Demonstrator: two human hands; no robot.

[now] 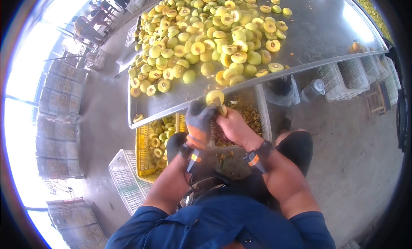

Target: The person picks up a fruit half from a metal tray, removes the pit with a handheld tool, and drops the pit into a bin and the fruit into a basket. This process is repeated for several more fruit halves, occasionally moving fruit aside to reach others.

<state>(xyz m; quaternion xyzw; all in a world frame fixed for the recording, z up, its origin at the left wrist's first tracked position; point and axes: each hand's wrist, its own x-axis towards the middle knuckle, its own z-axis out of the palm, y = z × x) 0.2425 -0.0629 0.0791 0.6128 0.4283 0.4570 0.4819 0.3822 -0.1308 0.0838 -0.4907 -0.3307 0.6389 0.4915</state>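
Note:
My left hand [198, 124], in a grey and orange glove, is closed around a yellow-green stone fruit half [214, 97] just off the table's front edge. My bare right hand [237, 128] is pressed close beside it, fingers closed at the fruit's lower side. A small brownish piece shows between the hands; whether it is a tool or part of the fruit I cannot make out. Beyond them, a large heap of halved stone fruit [197, 38], many with brown pits showing, covers the left of the metal table [309, 38].
Below my hands, a pale crate [264, 113] holds brown pits and scraps. Left of it, a yellow crate [143, 156] contains hollowed halves, beside a white crate [122, 174]. White baskets [343, 79] and a clear jug [313, 90] stand right. Stacked crates [58, 120] and people [86, 30] are farther left.

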